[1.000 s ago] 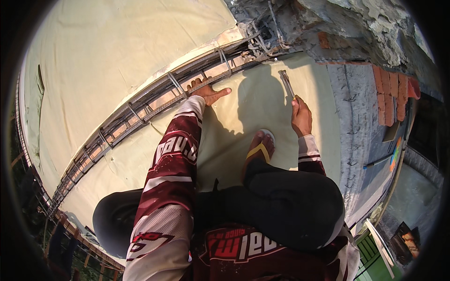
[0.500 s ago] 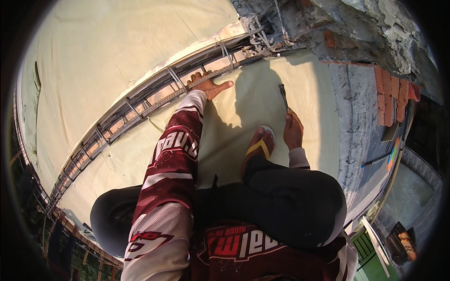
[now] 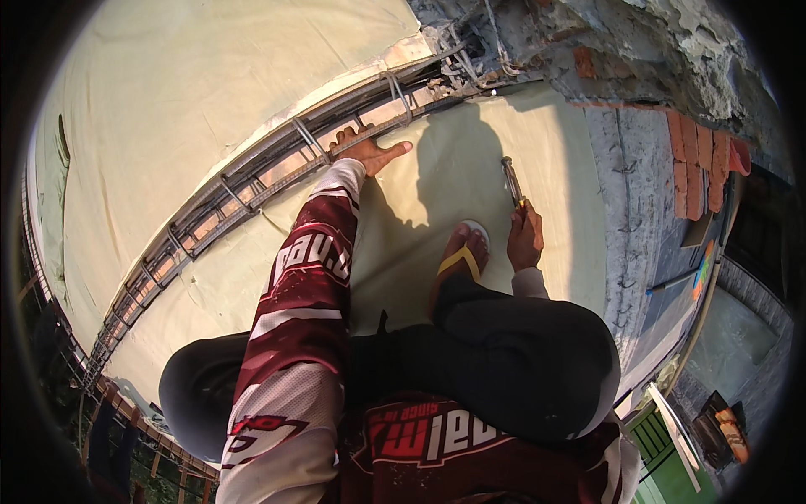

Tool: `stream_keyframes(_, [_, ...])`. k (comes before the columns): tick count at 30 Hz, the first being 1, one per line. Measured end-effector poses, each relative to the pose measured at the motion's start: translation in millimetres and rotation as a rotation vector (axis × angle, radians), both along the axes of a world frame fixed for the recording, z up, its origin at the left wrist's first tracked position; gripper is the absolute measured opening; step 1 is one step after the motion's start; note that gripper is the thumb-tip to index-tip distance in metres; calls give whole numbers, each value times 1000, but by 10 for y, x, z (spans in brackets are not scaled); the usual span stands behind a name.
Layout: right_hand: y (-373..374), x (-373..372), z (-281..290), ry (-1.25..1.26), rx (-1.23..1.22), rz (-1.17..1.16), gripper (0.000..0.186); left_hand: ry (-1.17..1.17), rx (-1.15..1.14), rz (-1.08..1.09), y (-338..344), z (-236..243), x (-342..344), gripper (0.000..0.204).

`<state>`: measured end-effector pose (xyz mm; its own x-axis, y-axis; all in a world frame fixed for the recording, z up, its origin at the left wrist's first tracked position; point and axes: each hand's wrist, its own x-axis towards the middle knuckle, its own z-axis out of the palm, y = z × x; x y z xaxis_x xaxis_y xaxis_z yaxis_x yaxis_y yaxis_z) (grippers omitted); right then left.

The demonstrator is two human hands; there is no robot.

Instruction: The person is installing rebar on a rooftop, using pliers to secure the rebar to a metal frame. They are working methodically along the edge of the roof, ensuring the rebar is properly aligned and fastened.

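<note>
A: Left hand?
B: Flat on the rebar cage in the beam trench, far left; fingers spread, gripping nothing, thumb out over the pale sheet.

A: Right hand?
B: Clenched round pliers, tip pointing far, just right of the sandalled foot.

A: Change since a second ago?
B: Left hand now further along the cage; right hand with pliers lower, nearer the foot. Reads as bracing and repositioning, probably between ties. Brick wall far right.

Left hand: rests on the rebar cage.
Right hand: grips a pincer tool.
Foot: yellow-strapped sandal on the pale sheet.
</note>
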<state>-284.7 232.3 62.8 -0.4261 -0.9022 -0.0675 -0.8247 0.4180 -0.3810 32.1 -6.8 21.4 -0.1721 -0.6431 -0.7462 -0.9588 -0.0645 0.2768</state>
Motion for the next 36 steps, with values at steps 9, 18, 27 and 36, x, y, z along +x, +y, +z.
stream_keyframes(9, [13, -54, -101, 57, 30, -58, 51, 22, -66, 7, 33, -29, 2, 120])
stream_keyframes(18, [5, -37, -195, 205, 60, -127, 50, 11, -87, -20, 31, -240, 3, 122])
stream_keyframes(27, [9, -28, -202, 171, 80, -91, 44, -4, -92, -12, 32, -212, -10, 122])
stream_keyframes(36, [-4, -5, -203, 182, 49, -89, 43, -7, -95, -9, 26, -51, -20, 119])
